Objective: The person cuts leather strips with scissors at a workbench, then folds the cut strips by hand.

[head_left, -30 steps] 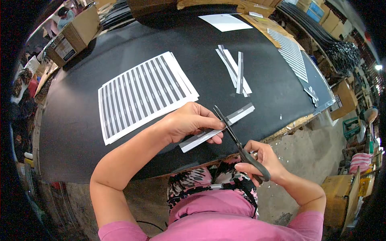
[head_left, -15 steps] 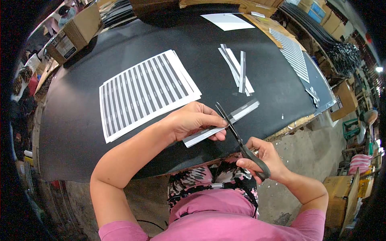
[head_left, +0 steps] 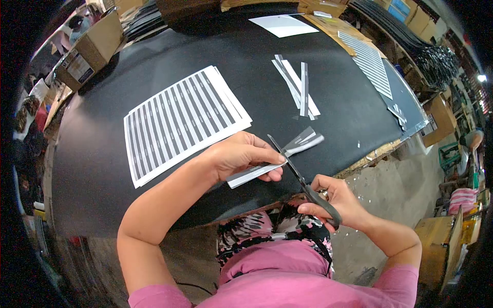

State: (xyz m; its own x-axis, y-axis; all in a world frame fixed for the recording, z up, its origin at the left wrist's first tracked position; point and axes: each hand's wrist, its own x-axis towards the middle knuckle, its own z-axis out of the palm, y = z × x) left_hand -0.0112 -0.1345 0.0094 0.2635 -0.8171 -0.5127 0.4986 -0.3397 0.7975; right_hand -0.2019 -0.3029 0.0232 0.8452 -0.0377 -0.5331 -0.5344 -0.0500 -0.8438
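Observation:
Striped paper strips (head_left: 254,175) are pinched between the thumb and fingers of my left hand (head_left: 252,156). Black-handled scissors (head_left: 304,186) are in my right hand (head_left: 336,203), with their blades crossing the strips just beside my left fingertips. Past the blades, the strips' far ends fan apart and look blurred. A stack of striped sheets (head_left: 185,120) lies on the black table, left of my hands. Several loose cut strips (head_left: 304,92) lie crossed over each other beyond the scissors.
The black table (head_left: 102,205) carries a white sheet (head_left: 285,25) at the back and another striped sheet (head_left: 367,61) at the right. Small paper scraps (head_left: 398,116) lie near its right edge. Cardboard boxes (head_left: 84,59) stand at the back left and beyond the right side.
The scissor blades have closed further on the strips, and the strips' far ends have spread and bent. Both hands appear slightly further left as the view has shifted.

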